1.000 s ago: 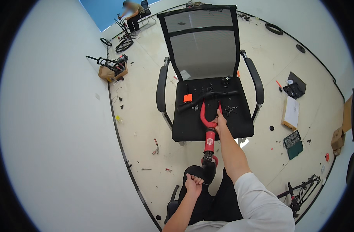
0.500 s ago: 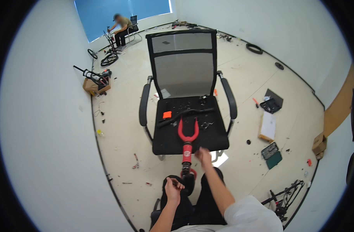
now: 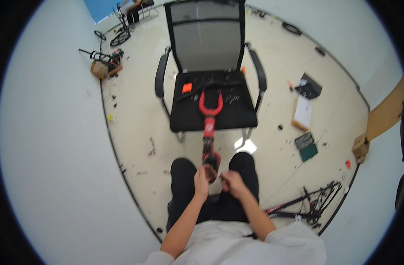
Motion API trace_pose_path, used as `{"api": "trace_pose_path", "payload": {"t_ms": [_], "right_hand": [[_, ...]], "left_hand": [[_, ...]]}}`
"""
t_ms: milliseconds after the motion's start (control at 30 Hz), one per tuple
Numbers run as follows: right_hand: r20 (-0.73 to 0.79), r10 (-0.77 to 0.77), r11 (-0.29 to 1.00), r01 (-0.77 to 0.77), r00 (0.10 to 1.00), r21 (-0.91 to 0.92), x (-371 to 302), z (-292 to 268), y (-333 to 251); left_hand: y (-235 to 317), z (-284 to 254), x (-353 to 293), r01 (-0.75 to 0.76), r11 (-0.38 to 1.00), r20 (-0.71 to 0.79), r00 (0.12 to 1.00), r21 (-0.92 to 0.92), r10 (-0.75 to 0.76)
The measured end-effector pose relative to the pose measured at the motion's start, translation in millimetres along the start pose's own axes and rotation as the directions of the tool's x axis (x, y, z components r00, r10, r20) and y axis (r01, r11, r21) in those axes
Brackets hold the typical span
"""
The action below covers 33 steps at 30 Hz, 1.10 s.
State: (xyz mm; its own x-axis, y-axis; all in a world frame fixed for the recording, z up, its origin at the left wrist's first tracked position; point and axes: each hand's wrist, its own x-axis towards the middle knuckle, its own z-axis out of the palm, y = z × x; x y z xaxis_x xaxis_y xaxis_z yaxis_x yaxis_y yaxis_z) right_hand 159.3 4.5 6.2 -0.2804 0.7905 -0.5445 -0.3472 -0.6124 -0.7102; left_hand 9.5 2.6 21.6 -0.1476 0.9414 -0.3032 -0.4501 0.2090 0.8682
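Note:
A red forked bike part [image 3: 209,126], like a small frame or fork, rests its prongs on the black chair seat [image 3: 184,115]. Its tube slopes down toward my lap and ends in a black section between my knees. My left hand [image 3: 202,182] is wrapped against the left side of that black end; its fingertips are partly hidden in shadow. Just to the right, my right hand [image 3: 233,183] is held apart from the part with its fingers curled together, slightly blurred. Whatever those fingers may hold is too small to make out.
On the seat lie a black handlebar [image 3: 224,84], an orange piece [image 3: 187,88] and small hardware. At right are a green case [image 3: 308,151], a white-topped box [image 3: 302,112] and a bike frame [image 3: 314,201]. A person sits by a bike [image 3: 122,24] at far left.
My view has tilted downward, so the chair sits higher in the picture. My left hand has come to the part's black end. My right hand has drawn back from beside the red tube toward my lap.

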Motion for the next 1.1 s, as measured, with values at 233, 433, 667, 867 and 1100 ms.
{"api": "trace_pose_path", "payload": {"t_ms": [233,433,667,867,1100], "right_hand": [[-0.02,-0.158,0.984,0.159,0.987,0.08,14,43,-28],[-0.078,-0.227,0.956,0.237,0.971,0.171,33,77,-32],[-0.173,-0.178,0.944,0.217,0.969,0.247,53,86,-43],[-0.124,-0.149,0.941,0.18,0.981,0.286,57,85,-42],[0.065,-0.068,0.728,0.005,0.996,0.686,67,79,-34]], "left_hand": [[28,-31,-14,0.05,0.998,-0.078,0.996,-0.025,-0.051],[61,-40,11,-0.047,0.998,-0.131,0.99,0.029,0.051],[76,-33,46,-0.01,0.992,-0.095,0.995,0.128,0.023],[79,-37,52,-0.008,0.989,-0.104,0.994,0.144,0.024],[107,-5,57,-0.279,0.823,0.108,0.96,0.495,0.26]]}}
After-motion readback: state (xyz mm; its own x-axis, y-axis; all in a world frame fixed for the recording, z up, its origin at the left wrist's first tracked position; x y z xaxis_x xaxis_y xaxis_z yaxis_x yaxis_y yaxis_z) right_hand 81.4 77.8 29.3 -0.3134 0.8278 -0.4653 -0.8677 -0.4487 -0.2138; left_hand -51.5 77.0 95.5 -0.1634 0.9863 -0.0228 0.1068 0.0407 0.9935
